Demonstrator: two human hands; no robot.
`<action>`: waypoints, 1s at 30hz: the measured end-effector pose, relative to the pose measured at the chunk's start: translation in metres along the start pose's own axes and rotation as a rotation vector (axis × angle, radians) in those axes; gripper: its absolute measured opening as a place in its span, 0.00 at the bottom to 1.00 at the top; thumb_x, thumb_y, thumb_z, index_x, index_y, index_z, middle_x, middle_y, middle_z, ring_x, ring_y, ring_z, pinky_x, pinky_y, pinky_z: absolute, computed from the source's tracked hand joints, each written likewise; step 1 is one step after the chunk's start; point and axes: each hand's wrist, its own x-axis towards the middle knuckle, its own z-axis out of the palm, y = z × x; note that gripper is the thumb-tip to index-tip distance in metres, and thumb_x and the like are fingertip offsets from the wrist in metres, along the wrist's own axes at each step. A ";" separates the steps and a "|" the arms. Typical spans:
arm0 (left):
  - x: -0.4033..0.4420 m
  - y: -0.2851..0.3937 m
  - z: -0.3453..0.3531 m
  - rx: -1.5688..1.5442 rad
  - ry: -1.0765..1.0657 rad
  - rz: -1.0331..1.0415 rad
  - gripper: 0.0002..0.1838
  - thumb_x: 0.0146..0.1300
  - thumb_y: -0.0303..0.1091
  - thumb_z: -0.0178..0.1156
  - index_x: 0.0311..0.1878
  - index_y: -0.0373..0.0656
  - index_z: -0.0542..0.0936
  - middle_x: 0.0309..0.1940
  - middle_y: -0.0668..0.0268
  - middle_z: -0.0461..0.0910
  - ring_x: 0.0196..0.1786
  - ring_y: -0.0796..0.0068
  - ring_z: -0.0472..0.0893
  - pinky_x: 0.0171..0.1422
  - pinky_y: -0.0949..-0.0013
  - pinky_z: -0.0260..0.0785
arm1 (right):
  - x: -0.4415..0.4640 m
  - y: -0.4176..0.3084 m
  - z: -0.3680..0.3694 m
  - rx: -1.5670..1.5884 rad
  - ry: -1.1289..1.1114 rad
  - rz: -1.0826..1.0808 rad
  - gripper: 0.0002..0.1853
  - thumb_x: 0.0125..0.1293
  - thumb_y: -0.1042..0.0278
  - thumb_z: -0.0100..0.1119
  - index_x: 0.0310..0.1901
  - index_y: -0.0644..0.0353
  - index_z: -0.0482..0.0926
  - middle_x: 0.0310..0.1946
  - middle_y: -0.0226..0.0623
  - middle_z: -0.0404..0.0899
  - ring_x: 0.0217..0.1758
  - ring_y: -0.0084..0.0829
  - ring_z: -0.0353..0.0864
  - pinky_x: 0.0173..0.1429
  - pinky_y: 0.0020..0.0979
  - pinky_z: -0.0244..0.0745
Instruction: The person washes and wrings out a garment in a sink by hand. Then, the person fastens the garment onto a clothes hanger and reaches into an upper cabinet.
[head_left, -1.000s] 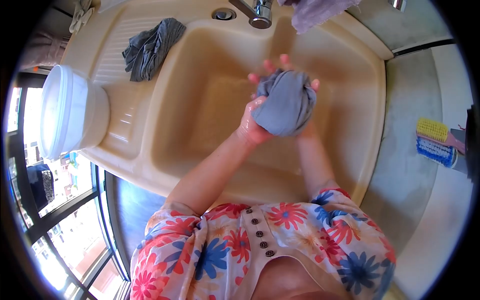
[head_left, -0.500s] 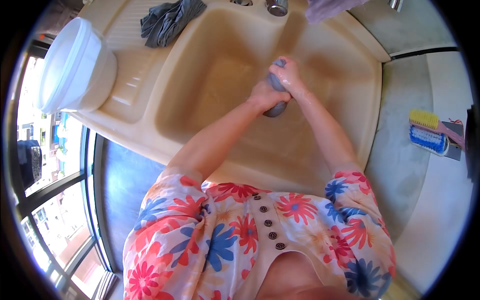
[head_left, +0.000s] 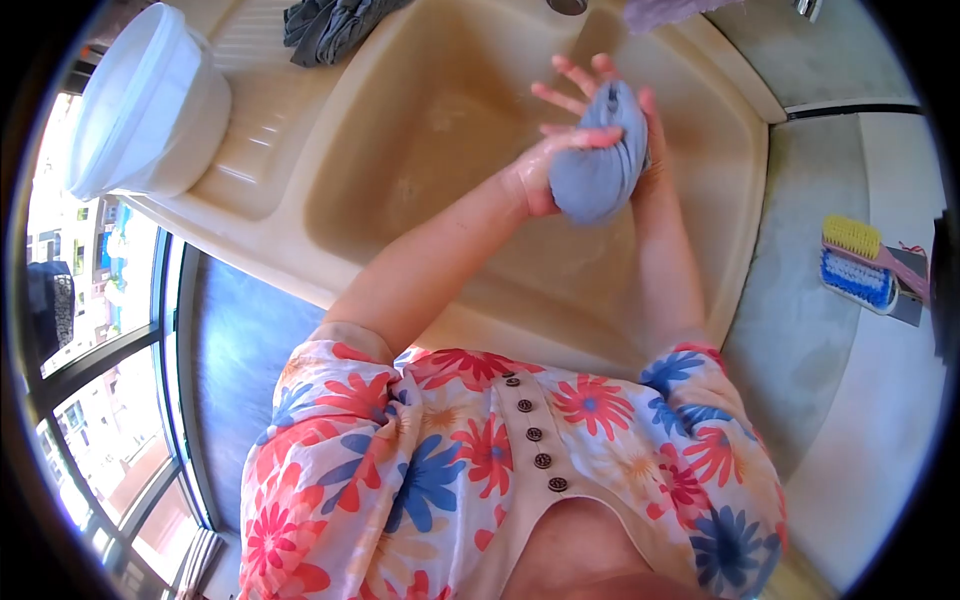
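A wet-looking grey-blue cloth [head_left: 598,175], bunched into a rounded wad, is held between both hands above the beige sink [head_left: 430,240]. My left hand [head_left: 540,172] grips its left side, with the thumb laid across the front. My right hand [head_left: 650,150] is mostly hidden behind the cloth and bears it from the far side. Spread fingers show past the cloth's upper left and appear to belong to the right hand. Both hands look wet.
A white plastic tub [head_left: 150,120] stands on the ribbed drainboard at left. Dark grey cloth [head_left: 335,25] lies by the sink's back left rim. A lilac cloth [head_left: 670,10] hangs near the tap [head_left: 567,5]. Two brushes, yellow [head_left: 850,237] and blue-white [head_left: 857,278], sit at right.
Both hands have lifted the cloth up and to the right. Their tight wrap has loosened, fingers have spread, and more of the cloth shows. The view has shifted slightly.
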 end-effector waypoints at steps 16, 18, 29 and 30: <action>-0.016 0.017 0.028 0.548 0.197 0.067 0.40 0.40 0.47 0.72 0.55 0.37 0.66 0.47 0.61 0.72 0.50 0.70 0.73 0.54 0.64 0.67 | 0.013 -0.020 0.025 -0.136 0.421 0.004 0.10 0.53 0.69 0.57 0.35 0.60 0.68 0.28 0.36 0.72 0.29 0.28 0.74 0.34 0.31 0.72; -0.014 0.009 0.025 0.605 0.378 0.073 0.31 0.37 0.37 0.71 0.46 0.36 0.72 0.38 0.61 0.76 0.42 0.71 0.77 0.46 0.67 0.70 | 0.017 -0.008 0.020 -0.294 0.421 0.077 0.09 0.52 0.71 0.56 0.34 0.61 0.68 0.27 0.36 0.71 0.26 0.28 0.73 0.30 0.30 0.72; 0.008 -0.026 -0.038 1.703 0.847 0.053 0.33 0.36 0.42 0.67 0.47 0.36 0.69 0.35 0.53 0.79 0.40 0.59 0.79 0.43 0.63 0.72 | -0.002 0.065 -0.044 -0.666 0.756 -0.090 0.07 0.53 0.69 0.58 0.31 0.60 0.71 0.23 0.32 0.73 0.25 0.26 0.75 0.29 0.26 0.71; 0.007 -0.018 -0.036 1.787 0.836 0.013 0.35 0.36 0.43 0.67 0.49 0.38 0.68 0.36 0.53 0.78 0.41 0.59 0.79 0.43 0.62 0.72 | -0.003 0.071 -0.047 -0.511 0.813 -0.107 0.08 0.55 0.67 0.58 0.33 0.60 0.72 0.25 0.32 0.74 0.27 0.27 0.76 0.30 0.27 0.72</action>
